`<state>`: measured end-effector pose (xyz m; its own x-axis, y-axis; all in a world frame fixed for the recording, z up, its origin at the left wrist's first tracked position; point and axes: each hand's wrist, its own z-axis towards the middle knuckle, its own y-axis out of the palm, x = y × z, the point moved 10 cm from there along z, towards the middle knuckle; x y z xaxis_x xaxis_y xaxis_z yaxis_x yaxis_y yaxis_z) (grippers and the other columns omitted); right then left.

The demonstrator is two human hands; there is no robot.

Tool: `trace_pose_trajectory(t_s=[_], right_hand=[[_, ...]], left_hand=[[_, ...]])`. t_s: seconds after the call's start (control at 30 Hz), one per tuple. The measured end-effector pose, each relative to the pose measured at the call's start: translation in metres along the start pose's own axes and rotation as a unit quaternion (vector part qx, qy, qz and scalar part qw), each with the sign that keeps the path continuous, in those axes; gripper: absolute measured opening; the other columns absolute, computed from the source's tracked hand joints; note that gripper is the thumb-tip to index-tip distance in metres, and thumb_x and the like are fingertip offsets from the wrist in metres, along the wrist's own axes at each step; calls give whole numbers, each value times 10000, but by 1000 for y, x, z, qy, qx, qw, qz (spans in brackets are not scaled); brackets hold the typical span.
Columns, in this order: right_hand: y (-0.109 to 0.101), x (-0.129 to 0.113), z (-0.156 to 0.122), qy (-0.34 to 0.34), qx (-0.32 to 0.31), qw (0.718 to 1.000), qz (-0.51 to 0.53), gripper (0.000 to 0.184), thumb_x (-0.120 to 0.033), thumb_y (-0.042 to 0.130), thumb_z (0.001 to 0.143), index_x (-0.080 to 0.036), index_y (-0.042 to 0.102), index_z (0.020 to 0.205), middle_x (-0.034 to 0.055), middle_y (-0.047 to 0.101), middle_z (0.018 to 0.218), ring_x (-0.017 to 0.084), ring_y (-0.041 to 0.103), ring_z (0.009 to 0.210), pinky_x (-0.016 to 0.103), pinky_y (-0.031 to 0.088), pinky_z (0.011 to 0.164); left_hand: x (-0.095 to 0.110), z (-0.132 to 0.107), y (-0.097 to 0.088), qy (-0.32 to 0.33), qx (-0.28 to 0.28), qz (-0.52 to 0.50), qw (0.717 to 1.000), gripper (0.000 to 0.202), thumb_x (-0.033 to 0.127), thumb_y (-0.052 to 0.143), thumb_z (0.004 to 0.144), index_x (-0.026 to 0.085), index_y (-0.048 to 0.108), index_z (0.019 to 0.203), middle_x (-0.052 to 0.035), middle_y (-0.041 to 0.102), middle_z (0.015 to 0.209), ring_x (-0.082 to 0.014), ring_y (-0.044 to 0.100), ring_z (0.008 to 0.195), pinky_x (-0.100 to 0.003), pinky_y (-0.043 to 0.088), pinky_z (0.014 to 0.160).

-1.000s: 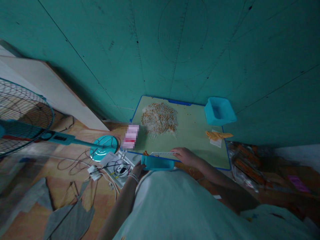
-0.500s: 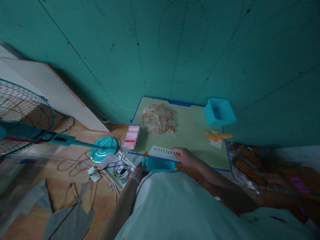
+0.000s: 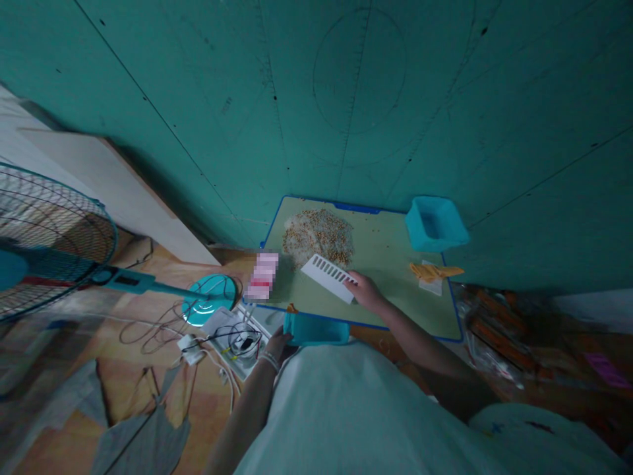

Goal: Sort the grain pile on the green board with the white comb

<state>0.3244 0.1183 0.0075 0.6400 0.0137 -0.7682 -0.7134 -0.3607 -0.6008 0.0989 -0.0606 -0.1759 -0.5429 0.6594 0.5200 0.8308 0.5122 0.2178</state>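
Observation:
A green board with a blue rim (image 3: 395, 264) lies on the floor against a teal wall. On its far left sits a heap of yellow grains mixed with white ones (image 3: 319, 236). My right hand (image 3: 366, 290) is closed on a white slotted scraper (image 3: 329, 278), held just in front of the heap. My left hand (image 3: 277, 343) grips the left end of a teal rectangular tray (image 3: 316, 328) at the board's near edge. A second teal tray (image 3: 435, 224) stands at the board's far right corner.
An orange and white scrap (image 3: 432, 272) lies on the board's right side. A teal standing fan (image 3: 54, 251) with its round base (image 3: 208, 301) is at left, beside a power strip with tangled cables (image 3: 232, 336). Packets (image 3: 494, 330) lie at right.
My right hand has carried the white scraper from the near edge by the teal tray forward across the board to the heap. My left hand keeps hold of the tray.

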Motion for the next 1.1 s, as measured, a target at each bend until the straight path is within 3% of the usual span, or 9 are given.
trace_pose_trajectory(t_s=[0.2,0.3,0.43,0.63,1.1], right_hand=[[-77,31,1,54,133,985,-93,275,-264,442,823,-181,631,1006,62,692,833,182,615,736,237,425,633],[-93,40,-3,70,158,977,-125,306,-272,428,833,-173,623,1046,80,697,866,195,621,759,245,429,644],[-87,47,-4,86,128,977,-148,328,-276,403,853,-172,616,1080,86,695,890,196,627,772,245,430,649],[-76,43,-5,95,94,972,-195,328,-258,404,862,-191,609,1109,85,696,944,195,624,808,239,413,646],[-64,37,-12,51,74,977,-191,338,-260,409,862,-195,613,1124,82,707,928,187,626,796,238,418,649]], left_hand=[[-4,2,0,3,-16,2,1000,442,45,540,635,190,544,1053,-7,650,678,-167,628,572,-341,543,667],[-3,3,0,-1,-9,19,1000,474,48,528,649,185,518,1102,0,641,671,-156,618,555,-311,540,639],[0,4,2,-2,10,32,999,449,23,494,647,189,522,1064,10,612,638,-142,588,517,-288,525,593],[1,3,5,-3,4,21,1000,369,16,480,643,202,519,959,10,611,652,-163,607,557,-323,531,649],[0,-5,3,9,-6,18,1000,416,46,541,622,200,512,1007,16,618,643,-148,587,537,-284,506,573]])
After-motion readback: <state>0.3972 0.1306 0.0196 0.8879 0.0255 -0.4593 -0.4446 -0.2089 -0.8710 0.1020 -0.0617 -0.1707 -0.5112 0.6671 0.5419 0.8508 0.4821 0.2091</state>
